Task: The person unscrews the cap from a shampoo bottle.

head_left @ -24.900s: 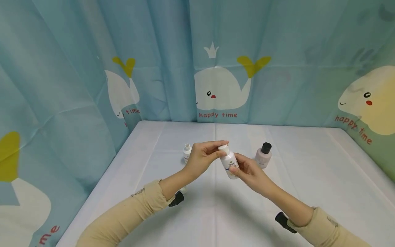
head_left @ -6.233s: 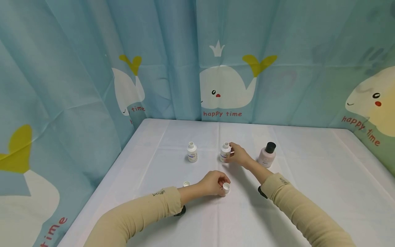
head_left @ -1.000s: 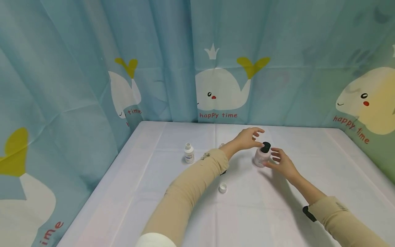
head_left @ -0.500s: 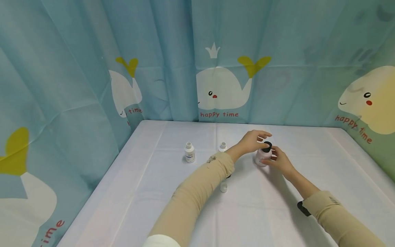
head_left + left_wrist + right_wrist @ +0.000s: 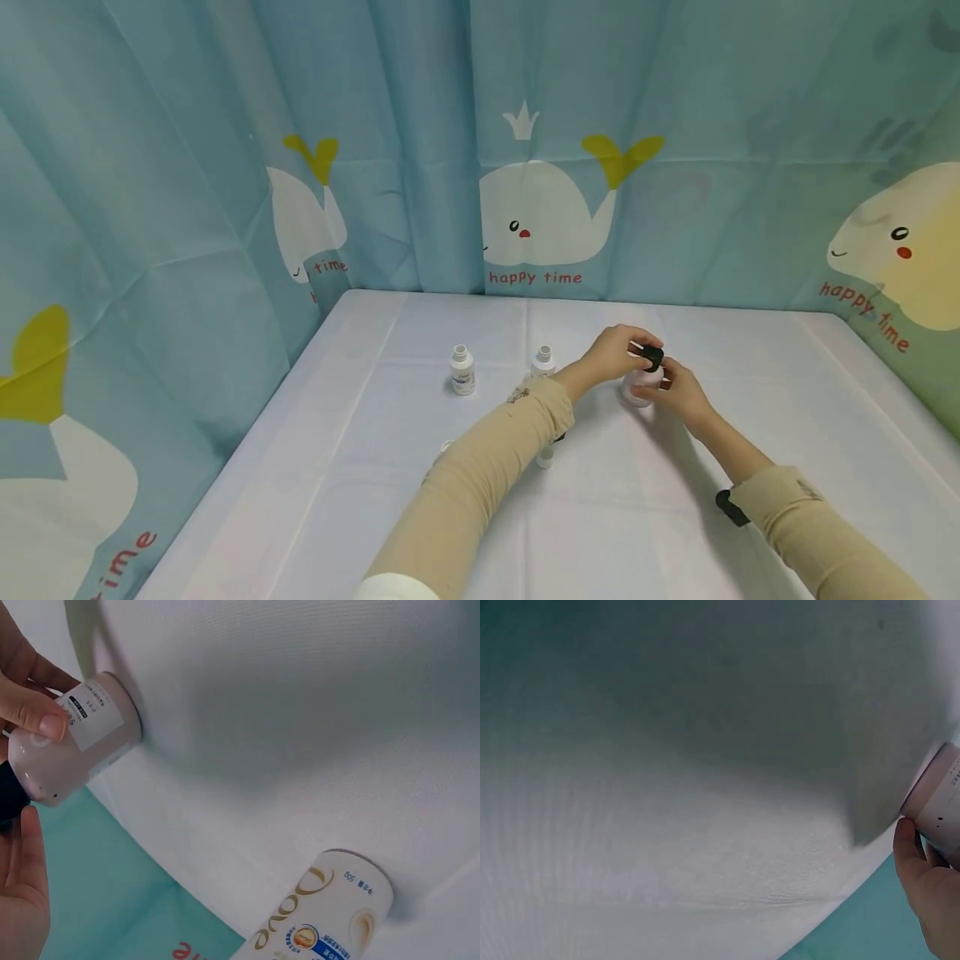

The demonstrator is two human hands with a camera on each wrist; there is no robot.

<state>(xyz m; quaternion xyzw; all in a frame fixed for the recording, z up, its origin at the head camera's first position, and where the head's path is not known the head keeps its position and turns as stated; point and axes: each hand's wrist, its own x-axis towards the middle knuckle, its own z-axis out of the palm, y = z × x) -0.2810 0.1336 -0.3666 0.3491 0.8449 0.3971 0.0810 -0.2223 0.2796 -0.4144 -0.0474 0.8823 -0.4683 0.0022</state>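
Note:
A pale pink bottle (image 5: pixel 637 392) with a black cap (image 5: pixel 653 357) stands at the right of the white table. My left hand (image 5: pixel 618 354) pinches the cap between thumb and fingers from the left. From the other side my right hand (image 5: pixel 684 398) grips the bottle's body, its thumb across the front label. The left wrist view has the bottle (image 5: pixel 94 735) close up, with the right thumb on its label and the left fingers (image 5: pixel 31 847) at the dark cap. In the right wrist view only the bottle's base (image 5: pixel 937 799) and part of the right hand (image 5: pixel 930 892) show.
Two uncapped white bottles stand to the left, one white bottle (image 5: pixel 462 372) apart and another white bottle (image 5: pixel 542 363) partly behind the left forearm. A white cap (image 5: pixel 545 457) lies nearer me, and another cap's rim (image 5: pixel 447 445) peeks past the sleeve. A printed curtain (image 5: pixel 420 167) hangs behind.
Earlier both hands held a white bottle; later the left hand set a white cap down. Both hands have since moved right to the pink bottle, and the left fingers have closed on its black cap.

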